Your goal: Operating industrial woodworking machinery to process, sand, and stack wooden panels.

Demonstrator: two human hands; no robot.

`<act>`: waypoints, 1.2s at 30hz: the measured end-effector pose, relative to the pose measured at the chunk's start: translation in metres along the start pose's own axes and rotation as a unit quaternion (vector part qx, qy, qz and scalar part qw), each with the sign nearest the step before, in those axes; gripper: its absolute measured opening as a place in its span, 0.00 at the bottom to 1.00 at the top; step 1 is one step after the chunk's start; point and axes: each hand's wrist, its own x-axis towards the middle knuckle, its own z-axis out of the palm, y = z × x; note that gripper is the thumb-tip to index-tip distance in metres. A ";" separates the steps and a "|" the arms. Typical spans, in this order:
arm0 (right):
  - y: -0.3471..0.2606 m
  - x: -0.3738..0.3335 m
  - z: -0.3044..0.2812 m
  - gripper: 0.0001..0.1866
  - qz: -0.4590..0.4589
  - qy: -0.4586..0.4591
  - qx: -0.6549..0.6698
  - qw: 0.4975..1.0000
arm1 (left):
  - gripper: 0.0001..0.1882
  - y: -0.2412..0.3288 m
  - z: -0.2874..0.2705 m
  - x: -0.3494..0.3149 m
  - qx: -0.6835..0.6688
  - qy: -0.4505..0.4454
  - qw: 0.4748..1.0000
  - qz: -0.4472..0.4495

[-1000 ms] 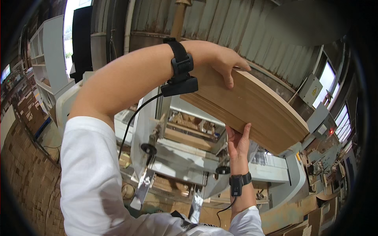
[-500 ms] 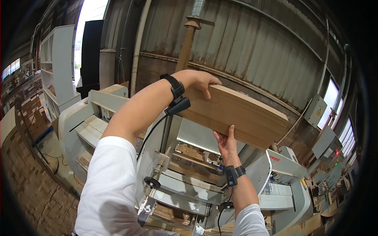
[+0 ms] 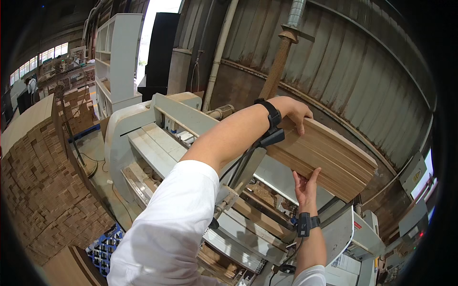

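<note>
A bundle of several long, flat wooden boards (image 3: pixel 329 155) is held up in front of me, tilted down toward the right, with the board edges showing as layers. Over its upper left edge curls my left hand (image 3: pixel 298 116), closed on the boards; some fingers are hidden behind them. From below, my right hand (image 3: pixel 307 187) grips the lower edge with the thumb on the near face. Both wrists wear black straps with small devices. Under my arms lies a grey woodworking machine (image 3: pixel 157 143) with pale rails and wood chips (image 3: pixel 262 190) inside.
A large stack of wood pieces (image 3: pixel 52 190) stands at the left, with a blue plastic crate (image 3: pixel 106 248) near its foot. Behind are a white shelf unit (image 3: pixel 119 62) and a ribbed duct (image 3: pixel 278 62). A grey machine housing (image 3: pixel 341 229) rises at right.
My view has swung left, so more of the wood stack shows and the machine appears farther right. Both hands keep hold of the boards, whose layered edges now show more plainly.
</note>
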 end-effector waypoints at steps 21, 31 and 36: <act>0.039 -0.011 -0.040 0.38 0.026 -0.037 -0.004 0.999 | 0.29 0.026 0.041 -0.022 -0.049 0.013 0.996 0.067; 0.073 -0.034 -0.071 0.43 0.038 -0.013 0.042 0.998 | 0.34 -0.010 0.098 -0.007 0.066 -0.107 0.992 0.002; 0.101 -0.042 -0.085 0.45 0.047 0.014 0.081 0.995 | 0.38 -0.021 0.127 0.010 0.153 -0.201 0.967 -0.034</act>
